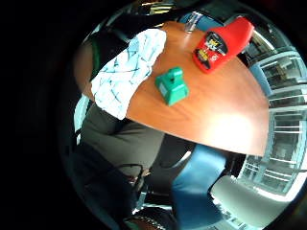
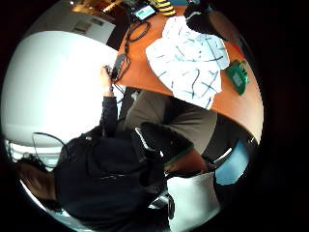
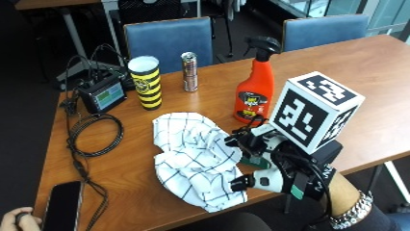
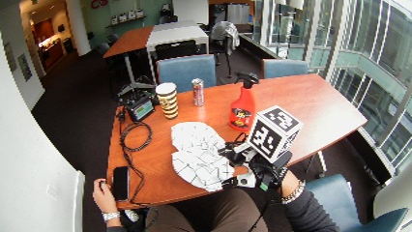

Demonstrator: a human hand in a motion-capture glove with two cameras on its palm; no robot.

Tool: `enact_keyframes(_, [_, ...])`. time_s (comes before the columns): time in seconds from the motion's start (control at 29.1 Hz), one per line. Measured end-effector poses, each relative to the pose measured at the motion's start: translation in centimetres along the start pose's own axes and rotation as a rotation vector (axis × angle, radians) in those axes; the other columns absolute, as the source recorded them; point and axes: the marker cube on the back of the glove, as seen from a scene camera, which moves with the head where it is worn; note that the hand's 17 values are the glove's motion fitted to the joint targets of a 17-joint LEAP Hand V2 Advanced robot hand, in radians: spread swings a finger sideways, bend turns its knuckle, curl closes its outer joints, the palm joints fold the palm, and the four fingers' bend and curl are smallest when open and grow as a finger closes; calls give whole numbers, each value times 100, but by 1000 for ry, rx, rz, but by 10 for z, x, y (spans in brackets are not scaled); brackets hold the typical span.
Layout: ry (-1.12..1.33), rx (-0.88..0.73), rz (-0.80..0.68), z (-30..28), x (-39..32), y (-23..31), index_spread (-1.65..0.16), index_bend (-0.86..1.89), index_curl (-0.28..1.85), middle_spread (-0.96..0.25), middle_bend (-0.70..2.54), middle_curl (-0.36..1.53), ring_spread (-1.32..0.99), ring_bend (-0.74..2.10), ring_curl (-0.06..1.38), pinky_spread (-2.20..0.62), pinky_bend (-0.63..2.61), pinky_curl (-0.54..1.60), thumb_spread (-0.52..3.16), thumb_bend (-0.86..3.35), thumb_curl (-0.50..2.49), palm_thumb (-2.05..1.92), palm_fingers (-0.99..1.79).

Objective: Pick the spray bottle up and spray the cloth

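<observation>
the checked cloth (image 3: pixel 192 161) lies crumpled on the table (image 3: pixel 359 72), at its near edge. just right of it hovers the gloved right hand (image 3: pixel 269 163); i cannot tell how its fingers are set, and it holds nothing visible. the orange spray bottle (image 3: pixel 255 89) stands upright beyond it, untouched, so picking up and spraying both remain.

Black-gloved right hand (image 3: pixel 275 163), silver bracelet (image 3: pixel 349 216), dark sleeve (image 3: pixel 375 222), olive trousers (image 4: pixel 219 212).

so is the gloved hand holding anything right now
Nothing is held. The right hand hovers by the table edge beside the cloth, while the spray bottle stands untouched further back.
</observation>
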Motion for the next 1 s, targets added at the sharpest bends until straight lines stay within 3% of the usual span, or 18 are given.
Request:
enact_keyframes(0.31, [-178, 321, 156, -19, 38, -48, -38, 19, 32, -12, 24, 31, -10, 39, 29, 21, 15, 25, 105, 3, 29, 55, 86])
enact_keyframes(0.55, [-388, 584, 509, -33, 84, -79, -35, 17, 34, -15, 32, 36, -13, 43, 33, 13, 13, 23, 106, 7, 35, 71, 105])
enact_keyframes(0.76, [-505, 660, 754, -33, 127, -93, -32, 15, 36, -16, 37, 40, -14, 48, 37, 7, 16, 24, 98, 5, 40, 78, 111])
enact_keyframes(1.0, [-725, 610, 819, -26, 156, -106, -32, 14, 36, -16, 36, 42, -13, 41, 38, 6, 19, 28, 97, 1, 42, 79, 95])
